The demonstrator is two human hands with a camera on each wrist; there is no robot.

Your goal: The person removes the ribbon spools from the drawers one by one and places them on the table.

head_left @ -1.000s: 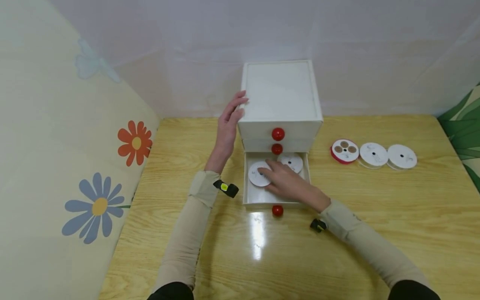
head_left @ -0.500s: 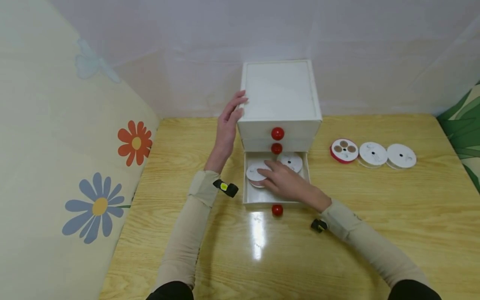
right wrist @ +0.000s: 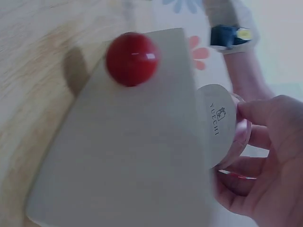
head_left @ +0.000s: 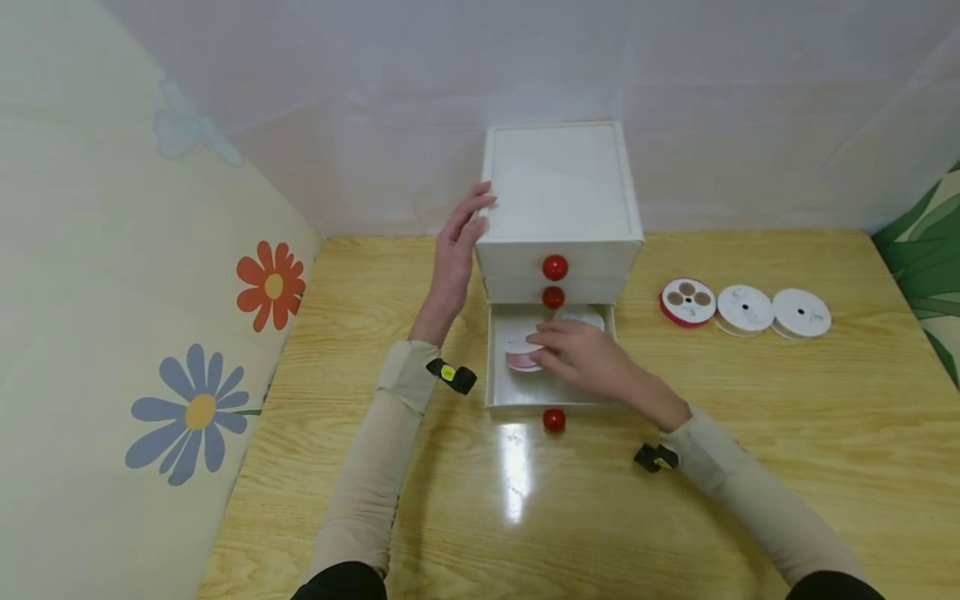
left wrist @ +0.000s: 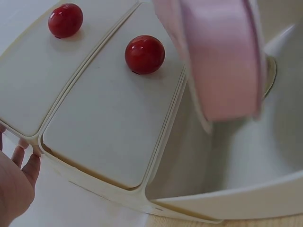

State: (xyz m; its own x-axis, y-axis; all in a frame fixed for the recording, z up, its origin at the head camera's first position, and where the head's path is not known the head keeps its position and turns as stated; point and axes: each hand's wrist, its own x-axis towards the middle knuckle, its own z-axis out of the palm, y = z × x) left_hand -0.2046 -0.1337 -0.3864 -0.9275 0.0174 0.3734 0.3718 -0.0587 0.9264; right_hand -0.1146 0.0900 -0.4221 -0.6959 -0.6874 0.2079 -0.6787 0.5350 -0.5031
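Note:
My right hand (head_left: pixel 585 358) grips a ribbon spool (head_left: pixel 523 361) with white discs and pink ribbon, raised and tilted over the pulled-out bottom drawer (head_left: pixel 540 392). In the right wrist view, the fingers curl round the rim of this spool (right wrist: pixel 220 127), which has lettering on its disc. The left wrist view shows its pink edge close up. Another white spool (head_left: pixel 583 314) lies at the drawer's back right, partly covered by the hand. With its fingers fairly straight, my left hand (head_left: pixel 452 262) rests against the left side of the white drawer cabinet (head_left: pixel 558 183), fingertips at its top edge.
Right of the cabinet, a spool with a red edge (head_left: pixel 687 302) and two white spools (head_left: pixel 745 308) stand in a row on the wooden table (head_left: pixel 750 400). Red knobs (head_left: pixel 555 267) stick out from the drawer fronts. A pale wall cloth (head_left: pixel 375 108) hangs behind.
The pink ribbon spool lay flat in the drawer; now it is tipped up and lifted in my right hand, which has shifted slightly right. The left hand stays put.

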